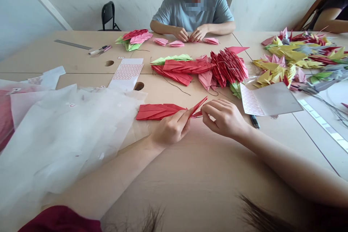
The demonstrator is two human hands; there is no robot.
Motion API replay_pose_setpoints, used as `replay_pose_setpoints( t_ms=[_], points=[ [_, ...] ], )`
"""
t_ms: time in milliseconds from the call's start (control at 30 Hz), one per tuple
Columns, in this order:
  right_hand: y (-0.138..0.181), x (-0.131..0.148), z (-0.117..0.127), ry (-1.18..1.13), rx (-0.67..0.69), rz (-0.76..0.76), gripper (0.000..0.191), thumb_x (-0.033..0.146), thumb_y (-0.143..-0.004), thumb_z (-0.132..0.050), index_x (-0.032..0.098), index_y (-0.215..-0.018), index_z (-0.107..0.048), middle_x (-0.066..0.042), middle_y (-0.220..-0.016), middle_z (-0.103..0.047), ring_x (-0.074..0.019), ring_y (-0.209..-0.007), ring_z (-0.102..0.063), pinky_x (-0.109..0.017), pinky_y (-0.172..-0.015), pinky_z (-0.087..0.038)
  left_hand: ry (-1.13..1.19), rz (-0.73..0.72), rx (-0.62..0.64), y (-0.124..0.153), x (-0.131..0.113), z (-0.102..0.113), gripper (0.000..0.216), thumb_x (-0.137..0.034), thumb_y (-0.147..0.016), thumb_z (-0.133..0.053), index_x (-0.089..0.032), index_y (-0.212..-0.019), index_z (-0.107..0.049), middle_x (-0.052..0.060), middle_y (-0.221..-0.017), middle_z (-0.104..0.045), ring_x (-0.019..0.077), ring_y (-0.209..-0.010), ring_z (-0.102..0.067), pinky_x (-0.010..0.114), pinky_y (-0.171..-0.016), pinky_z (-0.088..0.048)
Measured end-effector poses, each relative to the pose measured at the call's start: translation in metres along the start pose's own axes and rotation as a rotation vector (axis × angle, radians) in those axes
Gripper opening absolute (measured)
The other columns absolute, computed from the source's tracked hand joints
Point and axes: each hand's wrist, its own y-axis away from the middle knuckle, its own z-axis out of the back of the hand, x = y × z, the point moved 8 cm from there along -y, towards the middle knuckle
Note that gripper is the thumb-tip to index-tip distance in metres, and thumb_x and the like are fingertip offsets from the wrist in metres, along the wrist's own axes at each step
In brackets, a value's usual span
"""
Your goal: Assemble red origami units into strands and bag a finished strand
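Over the near middle of the table, my left hand (pixel 172 127) is closed on a folded red paper piece (pixel 199 105), whose pointed end sticks up past the fingers. My right hand (pixel 224 116) is at that piece's right side with its fingertips pinched together; whether they grip the paper's edge or something thin is too small to make out. Just beyond my left hand lies a row of overlapping red folded papers (pixel 159 111). Farther off is a heap of red, pink and green folded papers (pixel 228 67) with thin dark strings.
Translucent plastic bags (pixel 67 134) cover the left side. Label sheets (pixel 127 74) and a grey-white card (pixel 272 99) flank the heap, with a dark marker (pixel 255 121) nearby. Colourful folded paper (pixel 296 58) is piled at right. Across the table a person (pixel 194 11) handles pink pieces.
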Motion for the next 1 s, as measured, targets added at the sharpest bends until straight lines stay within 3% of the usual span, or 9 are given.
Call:
replay_pose_setpoints(
  t_ms=[200, 333, 500, 600, 767, 1000],
  points=[
    [-0.003, -0.019, 0.013, -0.227, 0.066, -0.163, 0.013, 0.017, -0.094, -0.048, 0.019, -0.085, -0.058, 0.002, -0.067, -0.057, -0.0100, -0.054, -0.045, -0.025, -0.052, -0.036, 0.159, 0.094, -0.046, 0.002, 0.015, 0.000, 0.037, -0.015, -0.094, -0.052, -0.016, -0.131, -0.053, 0.009, -0.113, -0.070, 0.0177, -0.101, -0.069, 0.029, -0.086, -0.060],
    [-0.008, -0.019, 0.023, -0.137, 0.000, -0.056, 0.007, 0.021, -0.091, -0.056, 0.021, -0.090, -0.063, -0.004, -0.082, -0.063, -0.0167, -0.076, -0.056, -0.031, -0.067, -0.045, 0.187, 0.077, -0.086, 0.004, 0.015, 0.002, 0.028, -0.015, -0.092, -0.055, -0.019, -0.120, -0.058, 0.005, -0.108, -0.071, 0.0166, -0.095, -0.071, 0.030, -0.082, -0.062],
    [-0.009, -0.018, 0.016, -0.199, 0.156, 0.034, 0.011, 0.025, -0.093, -0.057, 0.023, -0.093, -0.068, -0.006, -0.094, -0.066, -0.0189, -0.085, -0.059, -0.035, -0.077, -0.045, 0.223, 0.038, -0.104, 0.002, 0.012, 0.005, 0.019, -0.016, -0.093, -0.055, -0.021, -0.111, -0.059, 0.002, -0.090, -0.074, 0.0160, -0.077, -0.071, 0.029, -0.066, -0.062],
    [-0.007, -0.016, 0.009, -0.292, 0.239, 0.060, 0.012, 0.026, -0.094, -0.056, 0.023, -0.096, -0.069, -0.005, -0.095, -0.068, -0.0179, -0.086, -0.061, -0.035, -0.079, -0.045, 0.316, 0.025, -0.054, 0.000, 0.012, 0.004, 0.023, -0.014, -0.093, -0.054, -0.021, -0.115, -0.057, 0.003, -0.097, -0.073, 0.0150, -0.084, -0.071, 0.027, -0.074, -0.062],
    [-0.005, -0.013, 0.000, -0.448, 0.244, 0.046, 0.013, 0.024, -0.094, -0.055, 0.021, -0.097, -0.068, -0.005, -0.092, -0.070, -0.0171, -0.084, -0.063, -0.033, -0.078, -0.048, 0.539, 0.074, 0.086, -0.002, 0.014, -0.004, 0.021, -0.017, -0.096, -0.048, -0.021, -0.113, -0.059, 0.004, -0.109, -0.071, 0.0165, -0.099, -0.069, 0.032, -0.087, -0.060],
    [0.000, -0.010, -0.014, -0.658, 0.338, -0.017, 0.007, 0.021, -0.091, -0.060, 0.019, -0.094, -0.067, -0.004, -0.089, -0.070, -0.0140, -0.079, -0.063, -0.028, -0.071, -0.050, 0.685, 0.014, 0.195, -0.001, 0.007, -0.013, 0.021, -0.017, -0.097, -0.045, -0.023, -0.111, -0.060, 0.006, -0.108, -0.068, 0.0162, -0.099, -0.066, 0.031, -0.085, -0.058]
  ],
)
